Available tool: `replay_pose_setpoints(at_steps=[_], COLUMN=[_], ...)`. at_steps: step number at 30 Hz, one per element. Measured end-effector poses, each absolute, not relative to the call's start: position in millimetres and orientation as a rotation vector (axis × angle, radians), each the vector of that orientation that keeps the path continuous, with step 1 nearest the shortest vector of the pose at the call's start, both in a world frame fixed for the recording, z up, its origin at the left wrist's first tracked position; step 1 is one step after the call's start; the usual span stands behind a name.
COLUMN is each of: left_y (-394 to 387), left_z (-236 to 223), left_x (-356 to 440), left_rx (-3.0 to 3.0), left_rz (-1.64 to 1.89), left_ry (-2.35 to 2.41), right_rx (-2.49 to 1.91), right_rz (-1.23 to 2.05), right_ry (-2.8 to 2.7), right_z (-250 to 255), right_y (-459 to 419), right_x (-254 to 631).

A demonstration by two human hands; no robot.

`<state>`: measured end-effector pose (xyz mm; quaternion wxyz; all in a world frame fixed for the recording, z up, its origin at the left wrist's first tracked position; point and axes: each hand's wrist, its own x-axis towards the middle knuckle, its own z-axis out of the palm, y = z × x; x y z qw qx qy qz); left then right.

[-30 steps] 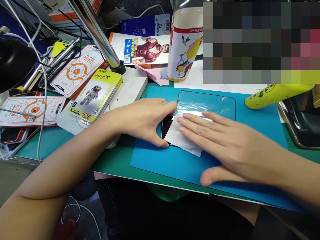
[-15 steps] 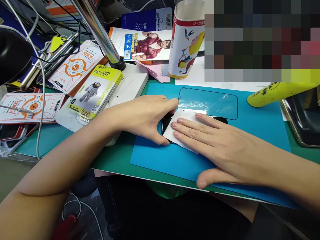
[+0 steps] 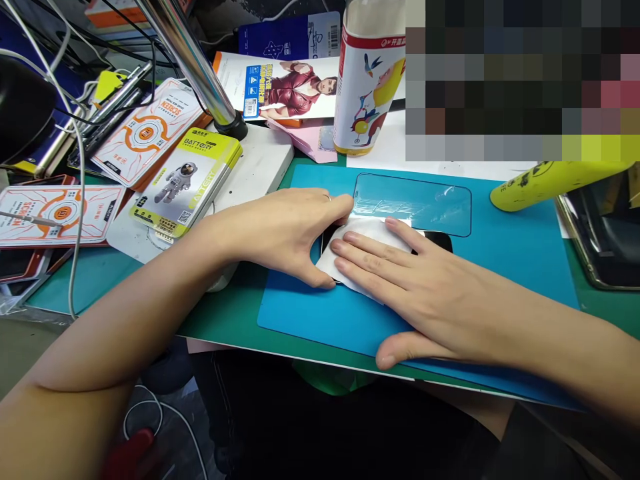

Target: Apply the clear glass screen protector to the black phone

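Note:
A dark phone (image 3: 441,240) lies flat on the blue mat (image 3: 310,310), mostly covered by a white wipe (image 3: 367,229) and my hands. My left hand (image 3: 290,223) grips the phone's left end, thumb at the near edge and fingers at the far edge. My right hand (image 3: 425,287) lies flat on the wipe, fingers stretched out and pressing it to the phone's face, with the thumb spread towards me. Just beyond the phone rests a clear, black-edged screen protector (image 3: 430,203).
A lamp pole (image 3: 193,63) rises from a white base at the left, beside a yellow battery box (image 3: 187,180) and orange-white screen boxes (image 3: 147,133). Behind the mat stands a printed bottle (image 3: 367,93). A yellow tube (image 3: 530,187) and another phone (image 3: 600,247) lie at the right.
My right hand has slid slightly left along the phone, taking the wipe nearer my left thumb. The left hand keeps its grip. The whole view has shifted a little.

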<state>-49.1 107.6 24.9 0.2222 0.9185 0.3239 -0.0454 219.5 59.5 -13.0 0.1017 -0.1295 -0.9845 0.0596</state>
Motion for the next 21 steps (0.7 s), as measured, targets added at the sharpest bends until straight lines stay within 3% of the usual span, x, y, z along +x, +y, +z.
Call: replay_pose_setpoints(at_steps=[21], left_y=[120], left_z=[14], left_x=[-62], left_rx=[2.434], left_rz=[0.037], left_ry=[0.834], right_rx=[-0.519], right_rz=[-0.006], right_ry=[-2.934], right_z=[-13], right_y=[64], right_x=[191])
